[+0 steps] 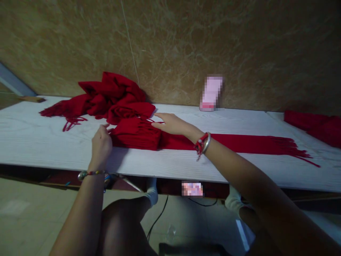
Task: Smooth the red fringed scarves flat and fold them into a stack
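A red fringed scarf (pixel 231 143) lies lengthwise along a white wood-grain tabletop (pixel 176 165), its right fringe spread out. Its left part is folded back in layers, with fringe on top. My left hand (pixel 102 145) is at the folded left edge, fingers curled against the cloth and partly hidden. Above the folded part, my right hand (pixel 173 124) reaches in from the right, thumb and fingers apart near the fringe. Just behind the folds lies a crumpled heap of red scarf cloth (pixel 114 94), its own fringe trailing left.
Against the brown marbled wall (pixel 170 46) leans a blurred pink object (pixel 212 93). More red cloth (pixel 314 124) lies at the right end of the table. A small wooden piece (pixel 32 99) sits at the far left. Below the front edge are a blurred box-like item (pixel 192 189) and a black cable (pixel 160 217).
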The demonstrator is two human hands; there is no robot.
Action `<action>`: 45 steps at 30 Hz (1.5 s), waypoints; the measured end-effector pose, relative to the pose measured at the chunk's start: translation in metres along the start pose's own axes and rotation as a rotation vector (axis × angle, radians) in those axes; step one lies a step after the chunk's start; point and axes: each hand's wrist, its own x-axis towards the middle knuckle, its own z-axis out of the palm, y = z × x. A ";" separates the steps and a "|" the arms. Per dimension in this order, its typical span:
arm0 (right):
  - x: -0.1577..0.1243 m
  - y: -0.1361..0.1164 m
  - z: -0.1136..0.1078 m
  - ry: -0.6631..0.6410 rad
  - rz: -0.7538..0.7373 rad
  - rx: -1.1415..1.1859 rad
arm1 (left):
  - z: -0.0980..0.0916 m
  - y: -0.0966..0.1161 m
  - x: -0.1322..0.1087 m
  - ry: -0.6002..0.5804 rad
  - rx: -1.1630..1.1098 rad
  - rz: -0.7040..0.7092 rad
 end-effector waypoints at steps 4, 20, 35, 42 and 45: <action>0.051 -0.025 0.013 -0.081 0.074 0.023 | 0.005 -0.011 0.001 -0.012 -0.218 0.039; 0.069 -0.032 -0.002 0.012 0.029 0.209 | 0.009 -0.017 0.001 -0.042 -0.114 0.127; -0.134 0.102 -0.146 0.188 0.483 0.344 | -0.001 0.004 -0.005 -0.133 0.389 0.191; -0.206 0.171 -0.136 0.010 0.563 0.101 | -0.002 0.010 -0.002 -0.225 0.594 0.201; -0.227 0.192 -0.135 0.003 0.599 0.122 | -0.002 0.005 0.005 -0.252 0.647 0.160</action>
